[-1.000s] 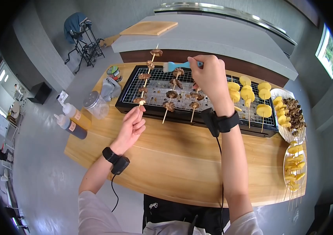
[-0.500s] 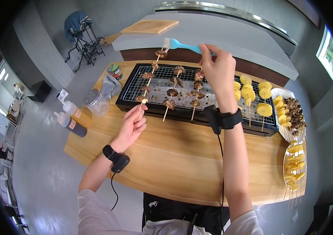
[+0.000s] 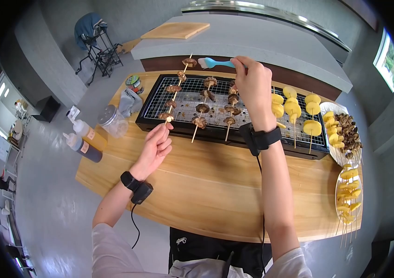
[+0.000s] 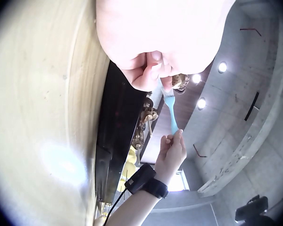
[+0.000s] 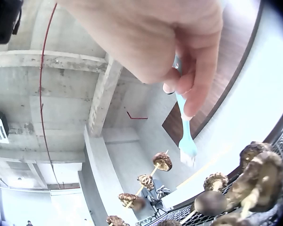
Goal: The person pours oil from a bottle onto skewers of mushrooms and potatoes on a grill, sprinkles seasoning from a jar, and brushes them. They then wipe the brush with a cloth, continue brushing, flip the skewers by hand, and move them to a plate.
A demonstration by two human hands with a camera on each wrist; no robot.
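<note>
My left hand (image 3: 154, 148) pinches the lower end of a mushroom skewer (image 3: 173, 89), which slants up over the left part of the black grill (image 3: 188, 129). Between the thumb and fingers of my right hand (image 3: 254, 88) is the handle of a light-blue basting brush (image 3: 218, 63). Its pale bristles point left, just beside the top mushroom of the raised skewer. In the right wrist view the brush (image 5: 186, 134) hangs bristles down near the skewered mushrooms (image 5: 162, 161). Two more mushroom skewers lie on the grill mesh, one (image 3: 202, 109) in the middle and one (image 3: 230, 110) partly behind my right hand.
Potato-slice skewers (image 3: 293, 109) lie on the grill's right side. Beyond them stand a plate of mushroom and potato skewers (image 3: 345, 132) and a plate of potato skewers (image 3: 349, 194). At left are two squeeze bottles (image 3: 83, 147), a clear jar (image 3: 112, 122), a grey cloth (image 3: 130, 103) and a small can (image 3: 134, 84).
The brush went up from over the middle skewer to the top of the raised one, then slightly down. The held skewer's top swung right. My left hand barely moved.
</note>
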